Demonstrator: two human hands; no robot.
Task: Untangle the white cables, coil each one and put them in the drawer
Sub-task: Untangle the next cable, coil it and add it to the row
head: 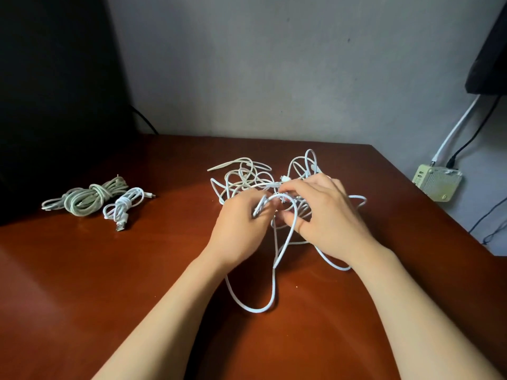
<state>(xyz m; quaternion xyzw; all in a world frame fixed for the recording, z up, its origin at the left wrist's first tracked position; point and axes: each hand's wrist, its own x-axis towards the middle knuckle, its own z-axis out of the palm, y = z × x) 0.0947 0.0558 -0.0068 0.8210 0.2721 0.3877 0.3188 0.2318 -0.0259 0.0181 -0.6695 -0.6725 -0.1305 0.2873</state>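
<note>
the tangle of white cables (pixel 247 179) lies on the counter (pixel 109 283) between and just beyond both grips, with one long loop (pixel 255 309) trailing back under the wrists. the left grip (pixel 241 223) is curled tight round a few strands, seemingly to anchor them. the right grip (pixel 326 215) pinches a strand at the knot, likely to feed it free. a greyish coil (pixel 87 200) and a small white coil (pixel 124 204) sit well left of the left grip, apparently done and kept clear. no drawer shows.
</note>
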